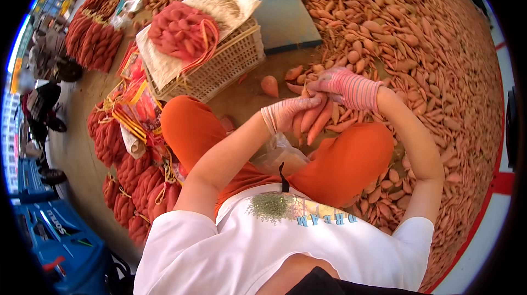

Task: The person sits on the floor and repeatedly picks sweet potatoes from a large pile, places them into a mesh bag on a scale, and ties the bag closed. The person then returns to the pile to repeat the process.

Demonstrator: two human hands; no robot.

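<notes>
Both of my hands wear thin striped gloves and meet above my lap. My left hand [288, 113] is closed around several slim sweet potatoes [315, 118], whose tips hang down below it. My right hand [339, 87] reaches in from the other side and touches the upper ends of that bunch; its fingertips are partly hidden, so whether it grips one is unclear. Beside them on the floor sits a single round sweet potato [269, 86]. A large heap of loose sweet potatoes [411, 47] spreads along my right side.
A filled red mesh bag [183, 31] rests on a sack-covered plastic crate [224, 68] ahead. Behind it stands a platform scale [284, 19]. More filled mesh bags [136, 183] and printed packaging [142, 105] lie at my left. Beyond are a blue vehicle [66, 241] and motorbikes [43, 105].
</notes>
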